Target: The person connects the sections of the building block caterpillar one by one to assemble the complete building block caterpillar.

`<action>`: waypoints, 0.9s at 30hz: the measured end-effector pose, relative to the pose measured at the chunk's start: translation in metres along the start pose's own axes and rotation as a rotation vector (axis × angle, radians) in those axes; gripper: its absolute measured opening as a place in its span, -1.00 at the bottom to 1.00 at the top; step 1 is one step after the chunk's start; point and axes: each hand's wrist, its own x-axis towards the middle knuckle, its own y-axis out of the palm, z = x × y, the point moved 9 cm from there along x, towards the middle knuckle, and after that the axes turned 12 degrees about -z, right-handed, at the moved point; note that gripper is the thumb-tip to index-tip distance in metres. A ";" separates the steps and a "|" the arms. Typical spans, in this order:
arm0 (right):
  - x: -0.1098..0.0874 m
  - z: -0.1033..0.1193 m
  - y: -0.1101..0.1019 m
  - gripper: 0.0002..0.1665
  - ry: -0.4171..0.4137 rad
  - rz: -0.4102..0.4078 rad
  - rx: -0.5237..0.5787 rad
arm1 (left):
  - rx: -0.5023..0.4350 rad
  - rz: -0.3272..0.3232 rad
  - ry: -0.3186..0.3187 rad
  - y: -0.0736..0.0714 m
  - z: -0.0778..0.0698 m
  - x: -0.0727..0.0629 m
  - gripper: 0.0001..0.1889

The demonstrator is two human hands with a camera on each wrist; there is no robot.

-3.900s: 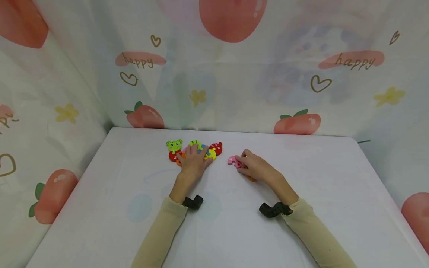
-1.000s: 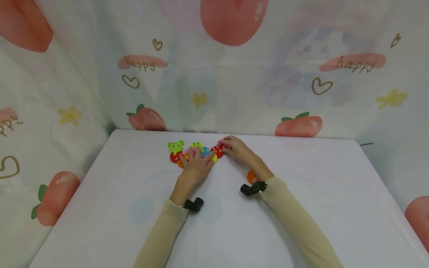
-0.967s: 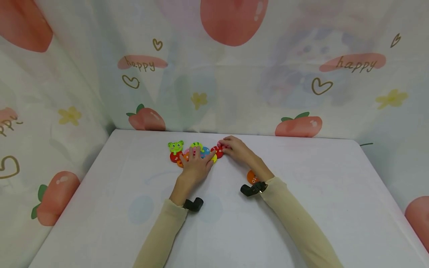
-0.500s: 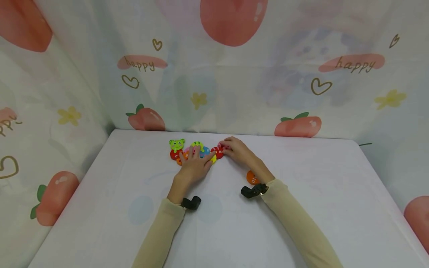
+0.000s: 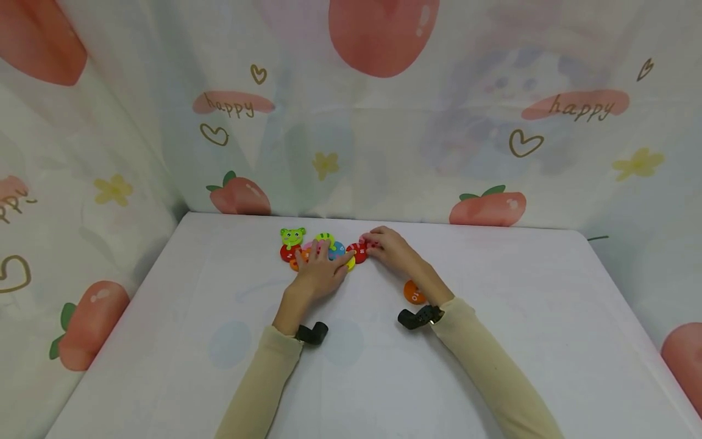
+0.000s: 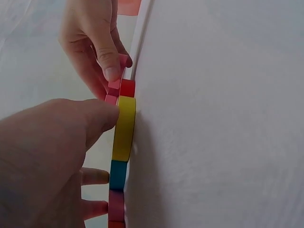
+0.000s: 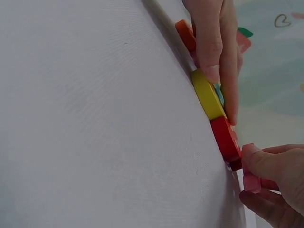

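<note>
A row of colorful caterpillar puzzle pieces lies near the table's back edge. It starts at a green animal-head piece (image 5: 293,237) and a red piece marked 2 (image 5: 289,253). My left hand (image 5: 318,275) rests on the middle pieces with fingers spread, covering part of them; its thumb touches the yellow piece (image 6: 124,128). At the right end sits a red piece (image 7: 225,137). My right hand (image 5: 392,251) pinches a pink puzzle piece (image 7: 250,182) between thumb and fingers, right against that red piece; whether the two interlock I cannot tell.
A loose orange piece marked 10 (image 5: 414,292) lies beside my right wrist. The white tabletop (image 5: 351,390) meets a patterned cloth backdrop (image 5: 384,152) just behind the row. Each wrist wears a black camera mount.
Since the earliest frame, my right hand has carried the pink piece up and left to the row's red end. Within the last second the row has shifted slightly right, with my left hand on it.
</note>
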 end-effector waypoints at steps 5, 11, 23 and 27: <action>-0.003 0.001 -0.003 -0.50 -0.011 -0.006 -0.004 | -0.012 -0.001 0.023 0.000 -0.002 0.000 -0.51; -0.009 0.001 -0.005 -0.49 -0.018 0.009 -0.023 | -0.007 0.016 0.045 0.003 -0.005 0.000 -0.51; -0.018 -0.003 -0.008 -0.49 0.001 -0.023 -0.024 | -0.007 0.032 0.049 0.003 -0.006 -0.001 -0.50; -0.019 -0.003 -0.008 -0.49 0.009 -0.041 -0.022 | -0.006 0.032 0.063 0.003 -0.008 -0.003 -0.52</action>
